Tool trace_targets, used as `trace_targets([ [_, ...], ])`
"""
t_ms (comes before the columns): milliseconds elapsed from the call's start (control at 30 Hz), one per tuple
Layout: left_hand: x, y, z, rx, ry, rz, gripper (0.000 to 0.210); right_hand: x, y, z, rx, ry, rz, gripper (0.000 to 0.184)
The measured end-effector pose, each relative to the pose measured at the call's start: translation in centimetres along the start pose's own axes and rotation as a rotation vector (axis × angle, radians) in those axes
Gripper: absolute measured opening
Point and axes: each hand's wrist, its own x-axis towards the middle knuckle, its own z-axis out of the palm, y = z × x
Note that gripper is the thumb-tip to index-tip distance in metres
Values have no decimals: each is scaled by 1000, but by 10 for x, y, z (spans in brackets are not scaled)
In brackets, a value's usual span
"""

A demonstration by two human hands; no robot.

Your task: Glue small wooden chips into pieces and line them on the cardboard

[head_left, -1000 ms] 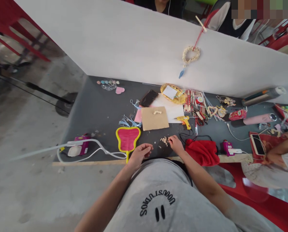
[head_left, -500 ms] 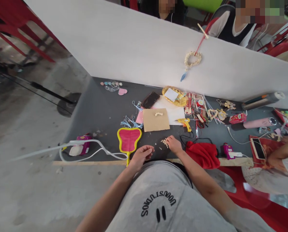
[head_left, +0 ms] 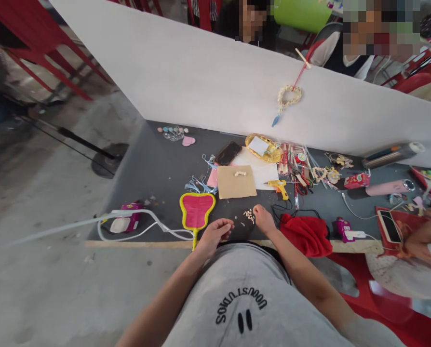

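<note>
My right hand [head_left: 264, 220] is closed, its fingertips together at the right edge of a small pile of pale bits [head_left: 249, 216] on the grey table. Anything pinched in it is too small to make out. My left hand [head_left: 216, 235] is at the table's front edge, thumb and fingers curled together; whatever it may hold is hidden. Beside it lies a pink fan with yellow trim [head_left: 197, 211]. Beyond the pile, a brown cardboard piece [head_left: 236, 188] carries a short curved row of pale bits [head_left: 240, 173]. A yellow glue gun [head_left: 280, 188] lies right of the cardboard.
A red cloth bag [head_left: 305, 235] lies right of my right arm. Farther back are a phone [head_left: 229, 153], a yellow basket [head_left: 263, 153] and blue tassels [head_left: 198, 184]. A heart-shaped ornament [head_left: 289, 96] hangs on the white partition [head_left: 201, 72]. Another person's arm [head_left: 425, 231] rests at right.
The view has shifted slightly, so the table sits a little lower and farther right. My right hand has drawn back from over the pile to its right edge. The left hand stays nearly still.
</note>
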Motion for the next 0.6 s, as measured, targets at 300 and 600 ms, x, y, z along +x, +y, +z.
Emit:
trace_targets([
  [300,5,13,24,73,-54,7,51,-16,-62,-26,176,88,-351,20],
  [600,3,5,16,73,-81,42,54,-38,-63,-23,126,138,-483,27],
])
